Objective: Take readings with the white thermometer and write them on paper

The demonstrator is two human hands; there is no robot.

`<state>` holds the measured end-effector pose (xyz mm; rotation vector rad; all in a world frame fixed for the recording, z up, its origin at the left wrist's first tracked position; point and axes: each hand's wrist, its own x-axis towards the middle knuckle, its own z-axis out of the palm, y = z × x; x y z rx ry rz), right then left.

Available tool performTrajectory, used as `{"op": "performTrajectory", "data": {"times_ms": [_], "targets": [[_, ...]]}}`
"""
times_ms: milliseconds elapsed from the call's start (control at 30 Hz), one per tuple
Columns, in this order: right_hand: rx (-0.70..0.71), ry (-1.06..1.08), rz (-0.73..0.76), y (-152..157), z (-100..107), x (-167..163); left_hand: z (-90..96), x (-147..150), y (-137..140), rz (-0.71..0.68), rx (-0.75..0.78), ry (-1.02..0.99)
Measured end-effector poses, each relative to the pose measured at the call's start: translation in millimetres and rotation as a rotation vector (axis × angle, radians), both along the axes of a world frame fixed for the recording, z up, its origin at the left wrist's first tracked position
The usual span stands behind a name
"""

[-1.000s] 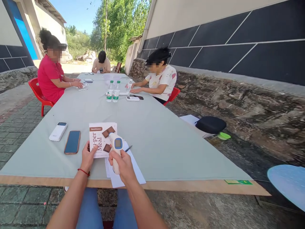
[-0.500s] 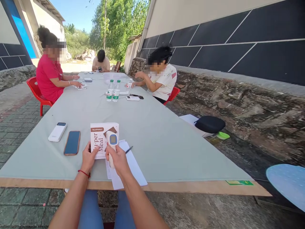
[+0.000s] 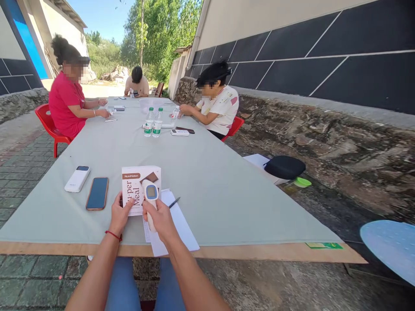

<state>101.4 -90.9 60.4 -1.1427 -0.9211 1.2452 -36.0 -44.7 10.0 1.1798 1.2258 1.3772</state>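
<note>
My left hand grips the lower left edge of a white and brown NutriMotion box, thumb across its front. Closed round the handle of a white infrared thermometer is my right hand. The thermometer's small screen faces me and its head overlaps the right side of the box. Under my right hand lie white paper sheets, with a dark pen on top. To the left of the box are a phone with a dark screen and a white power bank.
Two water bottles stand mid-table, near a white device and a dark phone. Three people sit farther along the table. A black case and a pale blue round surface are off its right side.
The thermometer has tilted slightly and shifted a little left over the box. The person on the right has lowered a raised hand toward a bottle; the person on the left has lifted their hands slightly.
</note>
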Motion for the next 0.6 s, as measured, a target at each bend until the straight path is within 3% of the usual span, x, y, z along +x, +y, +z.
{"op": "performTrajectory", "data": {"times_ms": [100,300,600], "targets": [[-0.006,-0.012,0.039,-16,17,2,-4.7,-1,2,0.007,0.000,-0.002],[0.114,-0.014,0.078,-51,56,11,-6.9,-2,3,0.018,0.011,-0.010],[0.206,0.017,0.140,-87,83,25,-4.0,-5,4,0.033,0.009,0.054]]}}
